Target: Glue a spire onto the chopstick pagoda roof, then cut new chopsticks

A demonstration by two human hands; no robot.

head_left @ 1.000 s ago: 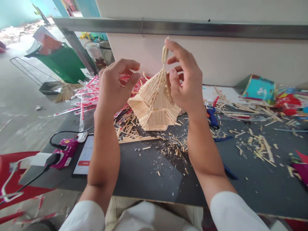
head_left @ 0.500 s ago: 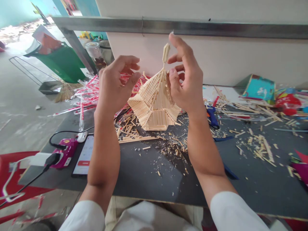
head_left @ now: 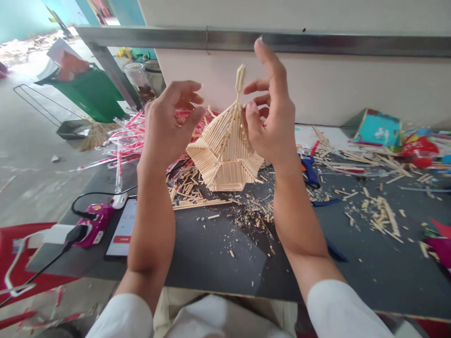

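Left hand [head_left: 168,117], loosely spread, empty, hung beside the stick-built pagoda model [head_left: 230,171], which stood on the dark tabletop [head_left: 211,256]. Its thin-necked finial [head_left: 240,79] seemed to call for light contact only. Right hand [head_left: 273,117] had fingers apart; roof [head_left: 227,134] contact unclear.

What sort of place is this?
Probably a craft workshop: a pointed, pale wooden-stick model stands on a dark grey, flat worktable strewn with thin, pale wooden sticks, with a green plastic bin beyond.

Both forearms [head_left: 151,220] reach forward, the left hand [head_left: 172,122] loosely curled, the right hand [head_left: 273,117] with index finger [head_left: 270,60] raised
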